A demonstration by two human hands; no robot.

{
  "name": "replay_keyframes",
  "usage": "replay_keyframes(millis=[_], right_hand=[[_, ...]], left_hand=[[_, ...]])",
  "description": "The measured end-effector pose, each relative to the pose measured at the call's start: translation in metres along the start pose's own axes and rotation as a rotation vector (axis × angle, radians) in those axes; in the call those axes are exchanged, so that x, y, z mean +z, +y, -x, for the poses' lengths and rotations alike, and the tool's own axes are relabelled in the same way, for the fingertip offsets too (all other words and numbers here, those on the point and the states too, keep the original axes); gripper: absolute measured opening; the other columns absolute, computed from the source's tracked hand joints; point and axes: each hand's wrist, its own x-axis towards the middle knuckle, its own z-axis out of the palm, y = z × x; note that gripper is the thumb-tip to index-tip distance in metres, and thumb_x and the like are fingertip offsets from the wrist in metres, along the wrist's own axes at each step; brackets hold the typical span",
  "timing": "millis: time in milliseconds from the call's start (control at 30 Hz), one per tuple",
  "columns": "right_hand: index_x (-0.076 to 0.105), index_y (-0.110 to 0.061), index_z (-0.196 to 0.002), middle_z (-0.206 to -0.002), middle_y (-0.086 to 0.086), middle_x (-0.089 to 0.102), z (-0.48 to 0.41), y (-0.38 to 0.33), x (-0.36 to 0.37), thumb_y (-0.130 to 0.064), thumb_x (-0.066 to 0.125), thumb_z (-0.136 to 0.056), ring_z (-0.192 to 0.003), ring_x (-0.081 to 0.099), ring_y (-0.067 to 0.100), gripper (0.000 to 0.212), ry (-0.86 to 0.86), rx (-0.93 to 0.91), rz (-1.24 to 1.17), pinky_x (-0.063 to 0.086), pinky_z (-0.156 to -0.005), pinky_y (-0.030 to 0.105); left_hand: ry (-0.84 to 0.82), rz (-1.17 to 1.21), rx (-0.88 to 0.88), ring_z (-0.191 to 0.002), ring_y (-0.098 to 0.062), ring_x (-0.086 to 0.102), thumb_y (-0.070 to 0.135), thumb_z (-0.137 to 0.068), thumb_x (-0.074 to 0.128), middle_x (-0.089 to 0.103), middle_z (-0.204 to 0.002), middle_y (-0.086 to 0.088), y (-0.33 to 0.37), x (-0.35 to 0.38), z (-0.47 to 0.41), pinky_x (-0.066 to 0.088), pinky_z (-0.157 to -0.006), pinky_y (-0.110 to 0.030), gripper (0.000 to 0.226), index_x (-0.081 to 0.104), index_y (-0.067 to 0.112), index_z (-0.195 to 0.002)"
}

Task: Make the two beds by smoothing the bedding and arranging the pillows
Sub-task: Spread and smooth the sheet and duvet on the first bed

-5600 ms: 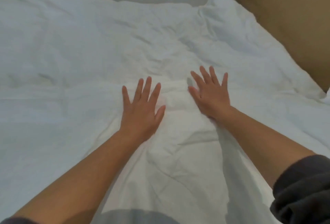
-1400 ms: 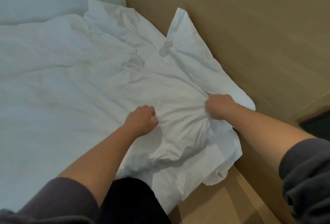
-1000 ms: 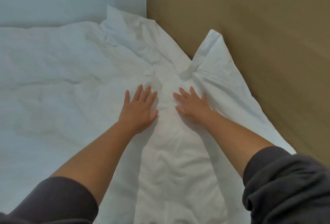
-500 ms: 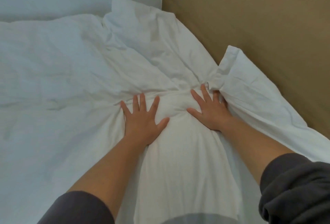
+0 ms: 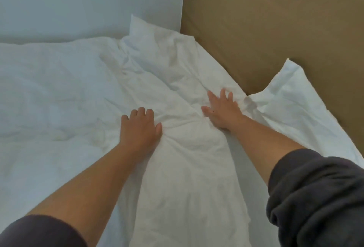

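The person is smoothing the crumpled white cotton duvet (image 5: 69, 93), which covers the bed (image 5: 39, 177) and piles up along the bed's right edge against the tan wall panel (image 5: 275, 20). The right hand (image 5: 221, 108) lies flat on the cloth near that edge, its fingers (image 5: 223, 93) spread wide and holding nothing. The left hand (image 5: 140, 128) presses down just beside it, with its fingers (image 5: 141, 110) bent and the tips dug into the fabric; whether they pinch a fold cannot be told. A ridge of gathered creases runs between the two hands. To do the step well, both palms likely need to lie flat and sweep apart, away from that ridge, rather than push toward each other, which would only deepen it. Strokes should probably run toward the bed's far right corner, where a plump white pillow (image 5: 149, 37) stands against the pale wall (image 5: 78, 0). The loose white fabric corner (image 5: 291, 89) riding up the panel seems to need pulling down and flattening at the right edge. Firm, even pressure probably suits this soft, thick cloth, since light strokes may leave the deeper folds in place.
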Motion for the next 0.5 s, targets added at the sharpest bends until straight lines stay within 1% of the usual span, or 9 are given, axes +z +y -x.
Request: replay_keyframes(millis=[33,67,133,167,233,300,367,433,500], right_hand=[[0.0,-0.028,-0.155,-0.162,0.016,-0.011,-0.015,-0.002,-0.002,-0.055,0.027,-0.101,-0.148,-0.01,0.039,0.067,0.035,0.067,-0.083,0.004,-0.118,0.054],[0.002,-0.025,-0.155,-0.162,0.017,-0.008,-0.03,-0.003,-0.006,-0.055,0.029,-0.101,-0.148,-0.007,0.038,0.068,0.084,0.121,-0.134,0.006,-0.118,0.054],[0.01,-0.021,-0.154,-0.16,0.018,0.01,-0.058,-0.005,-0.018,-0.052,0.034,-0.1,-0.147,0.011,0.036,0.067,0.221,0.191,-0.17,0.018,-0.115,0.051],[0.015,-0.018,-0.153,-0.155,0.018,0.023,-0.072,-0.006,-0.024,-0.051,0.037,-0.1,-0.142,0.023,0.036,0.066,0.282,0.219,-0.165,0.025,-0.111,0.049],[0.022,-0.015,-0.148,-0.145,0.018,0.038,-0.093,-0.007,-0.031,-0.05,0.047,-0.096,-0.132,0.038,0.036,0.068,0.297,0.297,-0.173,0.033,-0.103,0.046],[0.031,-0.01,-0.141,-0.138,0.018,0.047,-0.105,-0.007,-0.027,-0.047,0.057,-0.092,-0.124,0.047,0.038,0.066,0.195,0.358,-0.221,0.04,-0.094,0.044],[0.044,-0.009,-0.13,-0.13,0.015,0.054,-0.105,-0.006,-0.024,-0.037,0.059,-0.093,-0.115,0.055,0.036,0.049,0.145,0.385,-0.22,0.043,-0.083,0.039],[0.048,-0.009,-0.12,-0.122,0.014,0.058,-0.1,-0.006,-0.039,-0.022,0.057,-0.092,-0.109,0.058,0.034,0.032,0.237,0.349,-0.091,0.041,-0.076,0.037],[0.048,-0.009,-0.112,-0.115,0.015,0.061,-0.089,-0.008,-0.065,-0.014,0.057,-0.091,-0.104,0.06,0.035,0.024,0.383,0.26,0.068,0.039,-0.073,0.036]], left_hand=[[-0.064,-0.003,0.009,-0.128,-0.03,0.038,0.05,-0.095,0.032,0.041,-0.138,-0.01,-0.002,0.004,-0.008,0.032,-0.098,-0.047,0.052,0.04,0.016,-0.134],[-0.155,0.009,0.016,-0.142,-0.032,0.019,0.056,-0.095,0.027,0.022,-0.154,-0.01,-0.004,0.01,-0.012,0.022,-0.107,-0.054,0.062,0.025,0.022,-0.146],[-0.284,0.031,0.02,-0.147,-0.033,-0.013,0.07,-0.087,0.005,-0.016,-0.162,-0.003,-0.007,0.032,-0.016,0.001,-0.112,-0.064,0.077,-0.007,0.032,-0.153],[-0.291,0.027,0.02,-0.146,-0.033,-0.019,0.073,-0.079,-0.007,-0.023,-0.16,-0.003,-0.008,0.045,-0.016,-0.004,-0.111,-0.067,0.083,-0.015,0.033,-0.152],[-0.276,0.029,0.016,-0.144,-0.034,-0.025,0.071,-0.069,-0.019,-0.03,-0.157,-0.004,-0.009,0.062,-0.021,-0.009,-0.109,-0.069,0.089,-0.023,0.033,-0.149],[-0.278,0.037,0.012,-0.143,-0.034,-0.029,0.071,-0.068,-0.021,-0.034,-0.156,-0.004,-0.009,0.07,-0.024,-0.012,-0.108,-0.069,0.088,-0.027,0.032,-0.147],[-0.249,0.037,0.014,-0.144,-0.034,-0.027,0.071,-0.07,-0.019,-0.032,-0.156,-0.004,-0.009,0.074,-0.023,-0.012,-0.108,-0.069,0.087,-0.024,0.031,-0.148],[-0.243,0.021,0.016,-0.145,-0.033,-0.024,0.071,-0.072,-0.018,-0.028,-0.158,-0.004,-0.01,0.074,-0.022,-0.011,-0.109,-0.068,0.087,-0.021,0.031,-0.149],[-0.286,-0.002,0.013,-0.145,-0.033,-0.023,0.07,-0.07,-0.021,-0.028,-0.158,-0.003,-0.011,0.07,-0.023,-0.009,-0.109,-0.067,0.087,-0.024,0.032,-0.148]])
